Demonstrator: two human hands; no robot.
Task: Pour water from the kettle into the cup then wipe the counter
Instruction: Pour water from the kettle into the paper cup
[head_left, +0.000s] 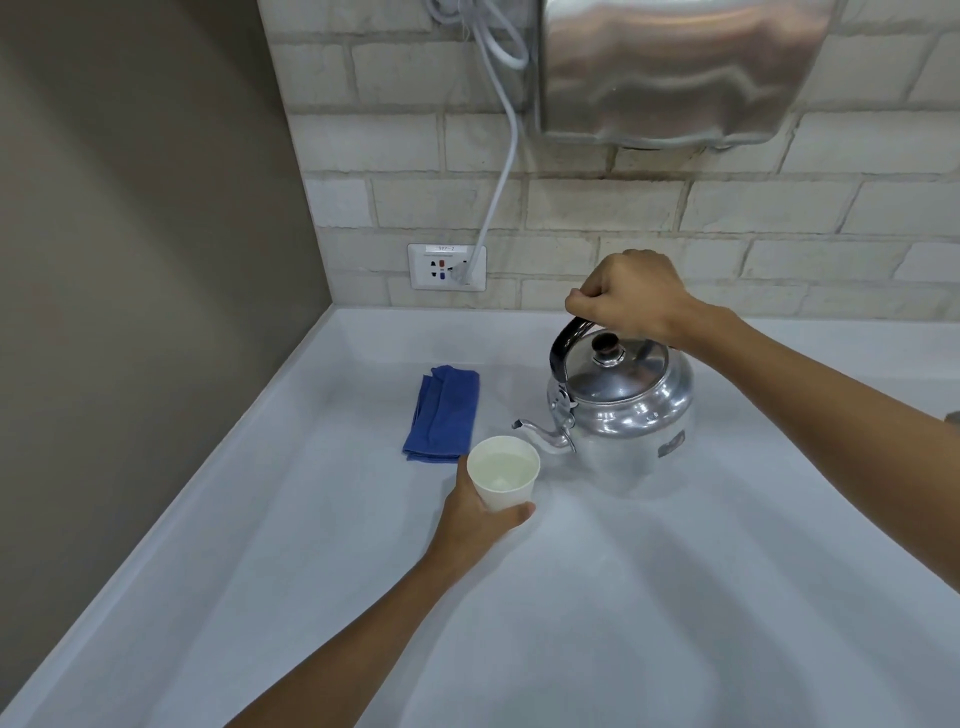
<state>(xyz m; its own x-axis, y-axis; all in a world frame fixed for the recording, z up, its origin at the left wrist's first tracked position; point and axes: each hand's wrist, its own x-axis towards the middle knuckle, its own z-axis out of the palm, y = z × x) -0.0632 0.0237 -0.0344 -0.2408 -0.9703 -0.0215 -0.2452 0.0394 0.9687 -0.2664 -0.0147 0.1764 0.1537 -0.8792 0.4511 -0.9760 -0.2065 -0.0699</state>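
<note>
the right hand (631, 299) is closed around the black handle (566, 345) of the steel kettle (623, 410), fist over the top of the arch, and the kettle sits upright and level on the white counter (675, 597), toward the back edge and right of centre. its spout (543, 436) points left and a little toward the person, and the tip ends just above and beside the rim of the paper cup (503, 475), without touching it. the left hand (480, 517) wraps the cup from below and from the near side, fingers curled round its wall, holding it close in front of the kettle's base. the cup already shows clear water inside, so the pour looks done or nearly so, with no stream visible from the spout

what the next move turns on is the blue cloth (442, 413). it lies folded flat on the counter just behind and to the left of the cup, its long axis running from the back wall toward the person, well clear of the kettle. the left hand is plainly the nearer one, with the cloth's near end just beyond its knuckles; the right hand would have to cross over the kettle and cup to reach it. so, as i judge it, the cup gets set down first, then the left hand takes the cloth by its near short edge
</note>
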